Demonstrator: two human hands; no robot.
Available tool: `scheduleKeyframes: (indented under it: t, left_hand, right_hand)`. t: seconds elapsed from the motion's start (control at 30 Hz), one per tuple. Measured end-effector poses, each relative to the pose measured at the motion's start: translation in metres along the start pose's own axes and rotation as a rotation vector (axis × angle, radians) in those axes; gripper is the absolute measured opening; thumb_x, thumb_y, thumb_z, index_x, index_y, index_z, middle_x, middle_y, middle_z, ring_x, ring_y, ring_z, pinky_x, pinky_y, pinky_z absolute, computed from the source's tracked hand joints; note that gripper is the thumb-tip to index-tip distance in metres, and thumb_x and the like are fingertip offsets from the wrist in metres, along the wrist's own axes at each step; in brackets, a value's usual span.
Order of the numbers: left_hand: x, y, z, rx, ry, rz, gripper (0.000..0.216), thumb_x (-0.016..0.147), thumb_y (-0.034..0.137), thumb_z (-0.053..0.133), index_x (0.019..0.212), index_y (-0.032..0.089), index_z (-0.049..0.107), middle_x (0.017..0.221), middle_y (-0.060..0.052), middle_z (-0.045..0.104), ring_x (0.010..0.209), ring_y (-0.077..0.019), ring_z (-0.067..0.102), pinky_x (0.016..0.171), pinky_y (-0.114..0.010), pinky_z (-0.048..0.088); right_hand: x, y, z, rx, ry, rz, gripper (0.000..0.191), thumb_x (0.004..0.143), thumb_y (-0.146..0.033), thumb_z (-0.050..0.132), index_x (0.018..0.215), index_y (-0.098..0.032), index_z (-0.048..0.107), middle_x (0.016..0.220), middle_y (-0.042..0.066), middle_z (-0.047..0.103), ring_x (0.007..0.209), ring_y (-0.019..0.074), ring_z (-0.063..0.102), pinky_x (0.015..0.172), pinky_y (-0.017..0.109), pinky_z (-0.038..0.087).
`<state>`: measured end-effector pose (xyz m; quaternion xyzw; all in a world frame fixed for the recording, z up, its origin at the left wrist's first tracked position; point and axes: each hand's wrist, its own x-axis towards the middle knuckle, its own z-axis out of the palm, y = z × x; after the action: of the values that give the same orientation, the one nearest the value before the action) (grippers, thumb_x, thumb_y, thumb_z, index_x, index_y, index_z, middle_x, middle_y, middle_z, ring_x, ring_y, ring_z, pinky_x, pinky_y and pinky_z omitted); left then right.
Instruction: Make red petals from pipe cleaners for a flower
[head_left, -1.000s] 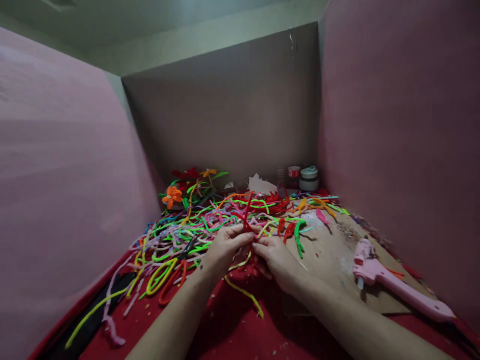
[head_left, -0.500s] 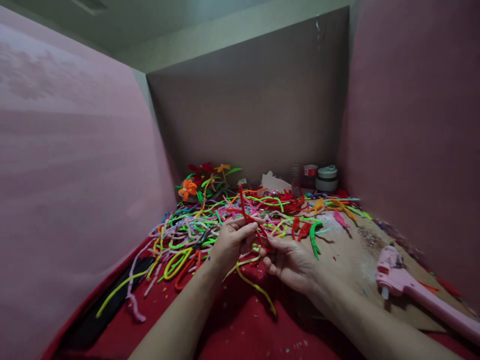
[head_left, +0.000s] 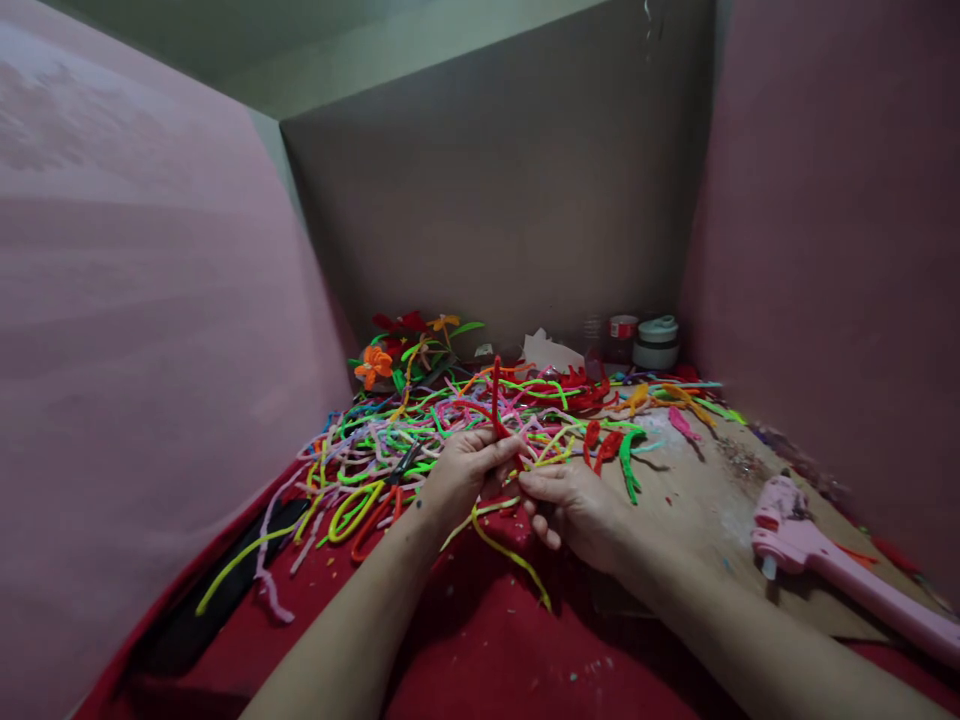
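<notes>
My left hand (head_left: 463, 473) and my right hand (head_left: 571, 508) meet over a red cloth (head_left: 480, 640), both pinched on a red pipe cleaner (head_left: 496, 400) whose free end sticks up between them. A yellow pipe cleaner (head_left: 514, 560) trails down from under my hands toward me. Just beyond my fingers lies a big tangle of coloured pipe cleaners (head_left: 405, 430): green, pink, yellow, red and orange.
A pink glue gun (head_left: 817, 560) lies on a cardboard sheet (head_left: 697, 510) at the right. Finished pipe-cleaner flowers (head_left: 397, 350) and two small jars (head_left: 645, 342) stand against the back cardboard wall. Pink partitions close in both sides.
My hands have come closer together on the red pipe cleaner, and its free end now stands more upright. The view has shifted slightly.
</notes>
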<state>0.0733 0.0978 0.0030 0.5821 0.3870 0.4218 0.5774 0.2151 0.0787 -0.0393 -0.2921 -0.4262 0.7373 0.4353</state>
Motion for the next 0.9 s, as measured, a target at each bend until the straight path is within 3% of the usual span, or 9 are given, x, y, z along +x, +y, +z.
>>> scheduleKeyframes:
  t: [0.13, 0.23, 0.33, 0.4, 0.6, 0.77, 0.9]
  left_hand:
    - [0.004, -0.001, -0.004, 0.093, 0.119, 0.012, 0.032, 0.071, 0.040, 0.062, 0.059, 0.015, 0.047, 0.044, 0.007, 0.034, 0.037, -0.0032, 0.025, 0.038, -0.019, 0.015]
    - [0.007, -0.002, -0.012, 0.334, 0.278, 0.177, 0.031, 0.075, 0.039, 0.058, 0.058, 0.016, 0.044, 0.049, 0.006, 0.034, 0.043, -0.0048, 0.028, 0.041, -0.019, 0.019]
    - [0.008, -0.003, -0.018, 0.539, 0.426, 0.346, 0.025, 0.079, 0.036, 0.052, 0.064, 0.016, 0.051, 0.055, 0.005, 0.038, 0.049, -0.0063, 0.032, 0.044, -0.019, 0.024]
    - [0.008, -0.003, -0.018, 0.526, 0.444, 0.389, 0.025, 0.081, 0.036, 0.051, 0.066, 0.016, 0.051, 0.056, 0.005, 0.038, 0.050, -0.0064, 0.033, 0.045, -0.019, 0.027]
    - [0.008, 0.000, -0.014, 0.230, 0.234, 0.270, 0.021, 0.078, 0.037, 0.056, 0.077, 0.016, 0.055, 0.056, 0.006, 0.046, 0.045, -0.0055, 0.039, 0.044, -0.018, 0.031]
    - [0.004, 0.000, -0.010, 0.273, -0.054, 0.032, 0.024, 0.073, 0.036, 0.062, 0.076, 0.012, 0.060, 0.054, 0.003, 0.051, 0.044, -0.0049, 0.041, 0.042, -0.017, 0.029]
    - [0.002, -0.002, -0.005, 0.240, -0.031, 0.013, 0.026, 0.075, 0.037, 0.060, 0.068, 0.011, 0.059, 0.049, 0.003, 0.050, 0.041, -0.0048, 0.041, 0.041, -0.017, 0.028]
  right_hand:
    - [-0.002, 0.001, 0.004, -0.330, 0.105, -0.080, 0.023, 0.074, -0.031, 0.055, 0.057, -0.015, 0.055, 0.038, -0.006, 0.042, 0.028, 0.0049, 0.033, 0.027, 0.018, 0.019]
    - [-0.004, 0.001, 0.009, -0.542, 0.122, -0.081, 0.028, 0.077, -0.025, 0.049, 0.051, -0.016, 0.049, 0.034, -0.007, 0.040, 0.027, 0.0049, 0.033, 0.029, 0.017, 0.021]
    - [-0.006, 0.000, 0.012, -0.608, 0.104, -0.022, 0.028, 0.078, -0.022, 0.047, 0.050, -0.017, 0.046, 0.035, -0.007, 0.041, 0.028, 0.0051, 0.036, 0.030, 0.017, 0.023]
    - [-0.007, 0.000, 0.013, -0.589, 0.093, 0.041, 0.027, 0.078, -0.024, 0.046, 0.052, -0.017, 0.046, 0.036, -0.007, 0.042, 0.027, 0.0053, 0.036, 0.028, 0.017, 0.023]
    - [-0.007, 0.003, 0.010, -0.440, 0.101, 0.028, 0.025, 0.077, -0.032, 0.048, 0.056, -0.017, 0.048, 0.038, -0.007, 0.046, 0.026, 0.0054, 0.036, 0.024, 0.016, 0.022]
    - [-0.004, 0.004, 0.007, -0.361, 0.164, -0.033, 0.025, 0.075, -0.034, 0.053, 0.057, -0.016, 0.050, 0.040, -0.006, 0.046, 0.026, 0.0057, 0.037, 0.023, 0.016, 0.021]
    - [-0.002, 0.002, 0.002, -0.065, 0.067, -0.015, 0.023, 0.077, -0.034, 0.055, 0.068, -0.013, 0.057, 0.047, -0.004, 0.050, 0.033, 0.0069, 0.046, 0.028, 0.016, 0.031]
